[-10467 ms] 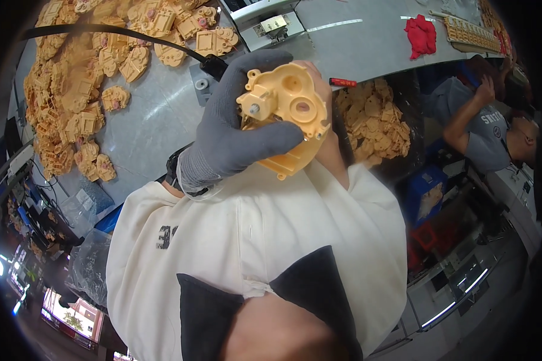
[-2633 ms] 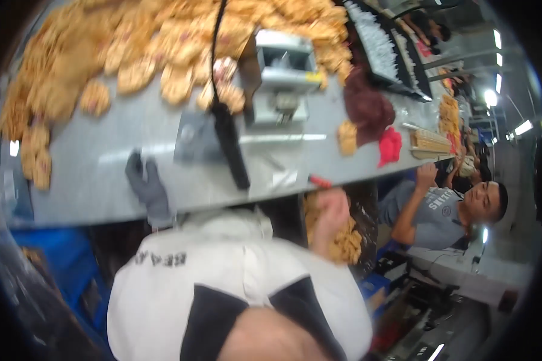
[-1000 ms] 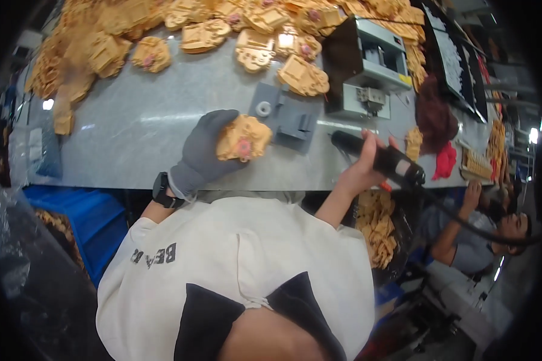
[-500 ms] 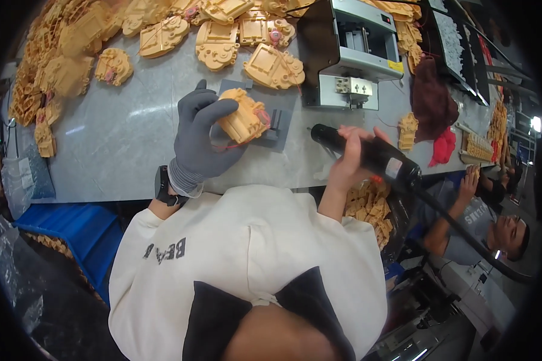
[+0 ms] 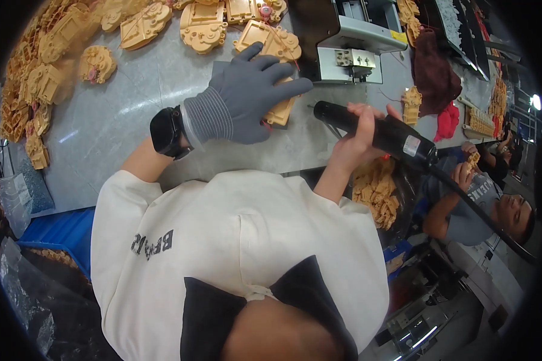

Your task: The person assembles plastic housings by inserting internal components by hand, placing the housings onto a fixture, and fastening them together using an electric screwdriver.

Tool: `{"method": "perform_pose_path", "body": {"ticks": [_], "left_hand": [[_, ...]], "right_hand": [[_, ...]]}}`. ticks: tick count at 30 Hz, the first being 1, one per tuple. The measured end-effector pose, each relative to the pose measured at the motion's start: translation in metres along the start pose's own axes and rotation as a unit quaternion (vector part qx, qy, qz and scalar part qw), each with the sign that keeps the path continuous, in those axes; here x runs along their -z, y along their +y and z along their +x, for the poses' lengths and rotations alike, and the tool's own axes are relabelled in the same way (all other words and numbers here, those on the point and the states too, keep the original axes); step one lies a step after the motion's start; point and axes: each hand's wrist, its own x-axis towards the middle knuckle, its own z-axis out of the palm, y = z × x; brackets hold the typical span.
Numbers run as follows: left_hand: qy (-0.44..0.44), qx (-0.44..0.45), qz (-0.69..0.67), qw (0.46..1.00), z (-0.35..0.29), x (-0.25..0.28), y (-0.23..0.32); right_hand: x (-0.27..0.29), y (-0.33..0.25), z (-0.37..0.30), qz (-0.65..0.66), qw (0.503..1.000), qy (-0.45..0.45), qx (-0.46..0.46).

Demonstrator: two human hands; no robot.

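My left hand (image 5: 247, 96), in a grey knitted glove, lies palm down over a yellow plastic housing (image 5: 281, 113), its fingers spread. The glove hides most of that housing, and its grip underneath is not visible. Below the housing is a dark grey fixture plate (image 5: 221, 67), partly covered. My bare right hand (image 5: 360, 133) is wrapped round a black corded electric screwdriver (image 5: 396, 137). The tool's tip points left, a short way from the housing.
Loose yellow housings (image 5: 202, 29) crowd the far side and left of the grey table (image 5: 138, 102). A screw feeder (image 5: 358, 57) stands at the back right, beside a dark red cloth (image 5: 433, 72). A blue bin (image 5: 60, 231) sits below left; a co-worker (image 5: 479, 192) is at right.
My left hand has gone from holding the housing up, tilted, to lying over it lower down at the fixture plate, further right. My right hand keeps the screwdriver, shifted slightly right in view.
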Motion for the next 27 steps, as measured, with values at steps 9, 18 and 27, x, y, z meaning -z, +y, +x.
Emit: {"method": "perform_pose_path", "body": {"ticks": [9, 18, 27], "left_hand": [[0.046, 0.038, 0.023, 0.998, -0.036, 0.022, -0.008], [-0.045, 0.064, -0.211, 0.974, -0.037, 0.022, -0.017], [0.136, 0.034, -0.153, 0.978, -0.053, 0.061, -0.004]], "right_hand": [[-0.008, -0.002, -0.001, -0.032, 0.999, -0.013, 0.024], [-0.011, -0.004, -0.002, -0.023, 1.0, -0.001, 0.015], [-0.012, -0.002, -0.006, -0.067, 0.998, 0.003, 0.022]]}}
